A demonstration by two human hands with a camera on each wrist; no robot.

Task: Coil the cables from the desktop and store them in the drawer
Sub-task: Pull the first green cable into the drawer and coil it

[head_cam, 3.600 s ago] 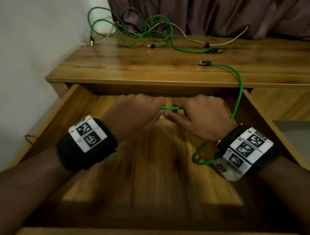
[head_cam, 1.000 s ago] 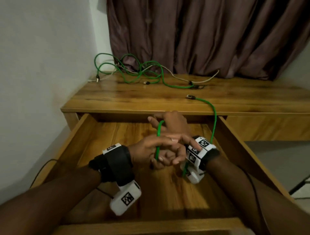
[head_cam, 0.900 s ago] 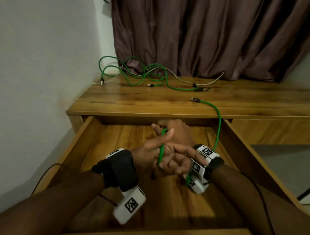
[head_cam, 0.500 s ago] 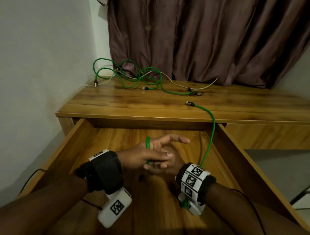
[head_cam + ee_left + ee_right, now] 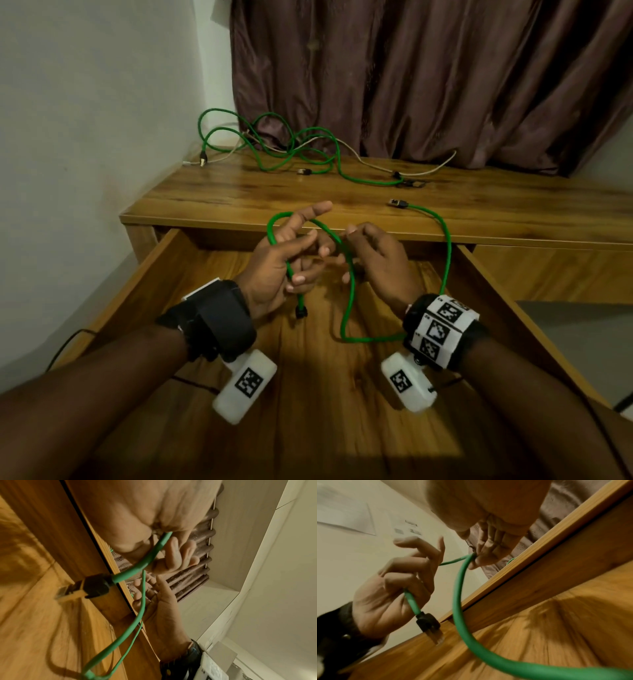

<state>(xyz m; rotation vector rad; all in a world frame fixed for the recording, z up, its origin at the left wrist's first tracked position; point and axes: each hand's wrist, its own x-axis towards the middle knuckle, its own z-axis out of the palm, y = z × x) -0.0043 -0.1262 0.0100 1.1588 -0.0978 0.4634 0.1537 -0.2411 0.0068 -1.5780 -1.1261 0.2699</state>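
A green network cable (image 5: 346, 294) is held over the open wooden drawer (image 5: 150, 270). My left hand (image 5: 287, 260) grips it near one end: the cable arches over the outstretched index finger, and the lower fingers curl round it. Its black plug (image 5: 301, 311) hangs below the palm, also seen as the plug (image 5: 428, 623) in the right wrist view. My right hand (image 5: 370, 257) pinches the same cable (image 5: 459, 582) a little further along. From there it sags under the right wrist and climbs to a second plug (image 5: 397, 202) on the desktop (image 5: 496, 209).
A tangle of green cable (image 5: 291, 147) and a white cable (image 5: 373, 162) lie at the back of the desktop, against a dark curtain (image 5: 428, 78). A wall (image 5: 85, 137) stands close on the left. A black lead (image 5: 65, 346) hangs outside the drawer's left wall.
Both hands have risen and drawn apart. The cable now forms a wide arch between them over the left index finger, and its plug end has slid out to hang below the left palm.
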